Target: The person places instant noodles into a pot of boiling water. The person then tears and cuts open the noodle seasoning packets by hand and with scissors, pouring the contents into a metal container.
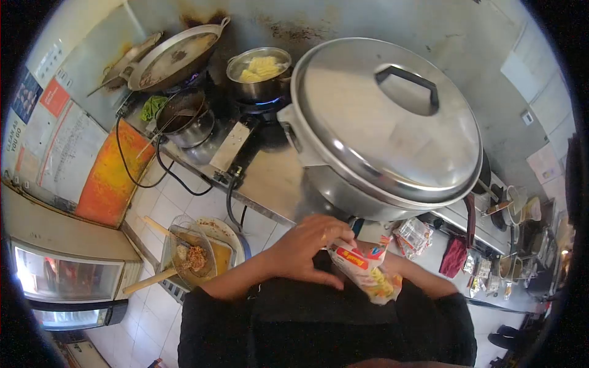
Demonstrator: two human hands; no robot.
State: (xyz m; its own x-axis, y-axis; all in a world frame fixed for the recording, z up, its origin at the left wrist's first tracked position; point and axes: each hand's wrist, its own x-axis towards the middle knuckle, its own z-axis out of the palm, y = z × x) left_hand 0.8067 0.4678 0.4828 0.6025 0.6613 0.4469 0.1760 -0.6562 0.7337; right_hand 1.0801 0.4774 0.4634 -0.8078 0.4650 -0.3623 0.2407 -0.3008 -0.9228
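Observation:
An instant noodle packet point(363, 270), white with red and yellow print, is held in front of my dark clothing. My right hand point(381, 250) grips it from behind, its fingers mostly hidden by the wrapper. At the packet's upper left edge, my left hand point(307, 246) has its fingers curled onto the wrapper, thumb lower down. Just beyond my hands stands a big lidded steel pot point(392, 122). Pale yellow noodle blocks lie in liquid in a smaller steel pot point(259, 86) over a blue flame.
A wok point(178, 56) and a dark-stained saucepan point(187, 122) sit at the back left. Below, a strainer point(195, 254) with wooden-handled tools rests over a basin. Black hoses point(184, 190) hang off the counter. Foil packs point(412, 238) and a maroon cloth point(454, 256) lie right.

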